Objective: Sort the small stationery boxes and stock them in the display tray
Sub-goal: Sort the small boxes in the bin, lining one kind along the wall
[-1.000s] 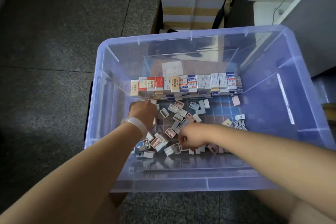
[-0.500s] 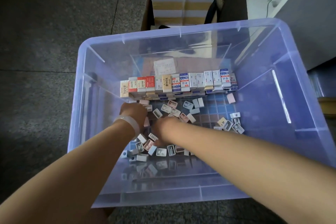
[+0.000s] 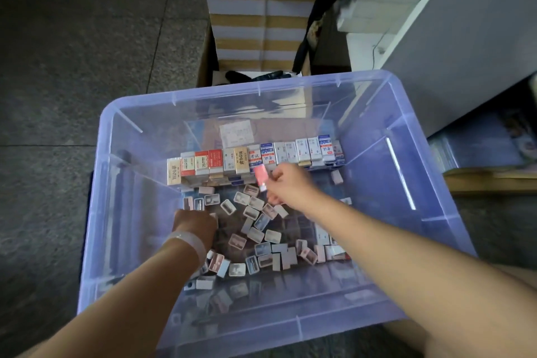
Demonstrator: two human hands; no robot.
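- The right hand (image 3: 286,183) pinches a small pink box (image 3: 260,177) between thumb and fingertips, lifted above the loose pile and just in front of the standing row.
- The pink box is tilted, its pale end pointing down toward the bin floor.
- The row of boxes (image 3: 255,158) stands upright, packed side by side along the far wall of the bin (image 3: 122,136), running from near the far left corner almost to the far right corner; a second, lower row shows just in front of it.
- Boxes at the left end of the row are cream and red; those to the right are white with blue print.
- The loose boxes (image 3: 255,229) lie scattered over the middle of the bin floor, many open-face up, tipped at all angles, reaching toward the near wall.
- One stray pale box (image 3: 337,177) lies alone near the right end of the row.
- The left hand (image 3: 196,222) is down among the loose boxes on the left side of the pile, back of the hand up; its fingers are hidden, so I cannot tell whether it holds anything.
- A pale wristband (image 3: 189,243) circles the left wrist.
- A white slip of paper (image 3: 236,134) shows at the far wall, behind the row.
- The bin is clear, bluish plastic and sits on a dark stone floor (image 3: 72,52).
- Beyond its far rim stands a stack of banded cartons (image 3: 255,23), with a black strap (image 3: 312,26) hanging down their right side.
- A grey cabinet (image 3: 465,38) rises at the right.
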